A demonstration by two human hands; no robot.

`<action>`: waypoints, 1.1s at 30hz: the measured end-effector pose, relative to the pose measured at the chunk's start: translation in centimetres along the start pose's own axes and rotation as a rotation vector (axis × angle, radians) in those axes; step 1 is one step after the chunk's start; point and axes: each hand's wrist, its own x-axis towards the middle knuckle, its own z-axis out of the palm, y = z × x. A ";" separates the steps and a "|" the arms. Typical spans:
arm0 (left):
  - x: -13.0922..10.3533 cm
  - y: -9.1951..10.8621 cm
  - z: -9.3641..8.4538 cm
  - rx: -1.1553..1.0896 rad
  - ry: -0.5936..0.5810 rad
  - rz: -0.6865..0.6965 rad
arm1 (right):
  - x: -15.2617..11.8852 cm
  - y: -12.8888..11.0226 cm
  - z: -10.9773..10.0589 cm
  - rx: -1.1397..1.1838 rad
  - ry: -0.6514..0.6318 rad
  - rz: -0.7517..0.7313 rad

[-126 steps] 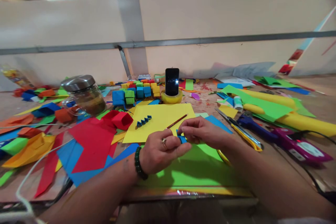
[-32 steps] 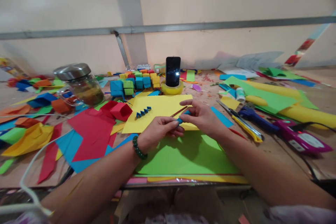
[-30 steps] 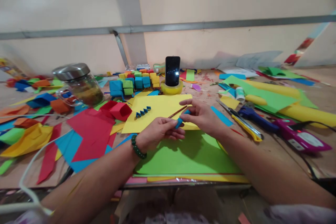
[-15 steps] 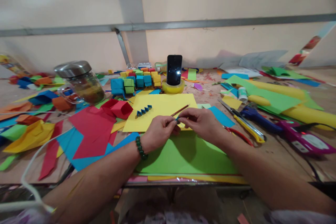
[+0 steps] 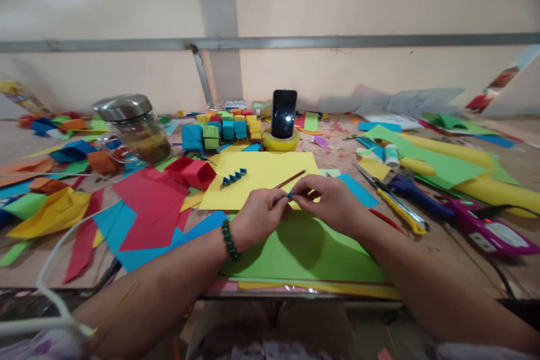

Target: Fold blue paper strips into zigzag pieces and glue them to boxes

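Note:
Both hands meet above the near edge of a yellow sheet (image 5: 228, 194) and the green sheets (image 5: 304, 259). My left hand (image 5: 262, 211), below a green bead bracelet (image 5: 229, 241), pinches one side of a tiny blue paper piece (image 5: 289, 195). From the other side, my right hand (image 5: 323, 199) pinches the same piece between thumb and finger. Fingers hide most of it. Behind the hands a dark red pencil (image 5: 291, 178) lies on the yellow sheet, and a blue zigzag folded strip (image 5: 234, 177) rests to its left.
A phone (image 5: 284, 114) stands in a yellow tape roll (image 5: 280, 140). Small paper cubes (image 5: 228, 130) and a glass jar (image 5: 143, 135) sit behind left. On the right lie a yellow cutter (image 5: 400, 211), a blue-handled tool (image 5: 415, 194) and a magenta device (image 5: 487, 230).
The view has shifted slightly. Both hands keep their pinch on the small blue piece, with only slight finger movement.

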 end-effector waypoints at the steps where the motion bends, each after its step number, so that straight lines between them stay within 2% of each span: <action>1: 0.0 0.0 0.0 -0.005 0.002 0.001 | 0.0 0.0 0.0 -0.011 0.001 -0.007; 10: -0.3 0.2 0.0 -0.078 -0.033 -0.027 | -0.2 -0.4 -0.3 0.010 -0.009 -0.065; 15: -0.4 0.1 -0.1 -0.001 -0.041 0.021 | -0.3 -0.5 -0.6 -0.045 -0.069 -0.107; 20: -0.5 0.3 -0.2 0.106 -0.031 0.046 | -0.3 -0.6 -0.6 -0.092 -0.068 -0.135; 24: -0.4 0.3 -0.2 0.031 -0.011 0.025 | -0.5 -1.0 0.5 -0.296 0.045 -0.266; 28: -0.2 0.0 0.0 -0.229 -0.012 -0.004 | -1.0 -1.1 2.2 -0.606 0.138 -0.474; 31: -0.1 -0.2 0.2 -0.343 0.000 -0.029 | -1.1 -1.0 2.8 -0.700 0.160 -0.504; 33: 0.1 -0.3 0.2 -0.355 0.025 -0.027 | -1.0 -0.9 2.8 -0.696 0.222 -0.490</action>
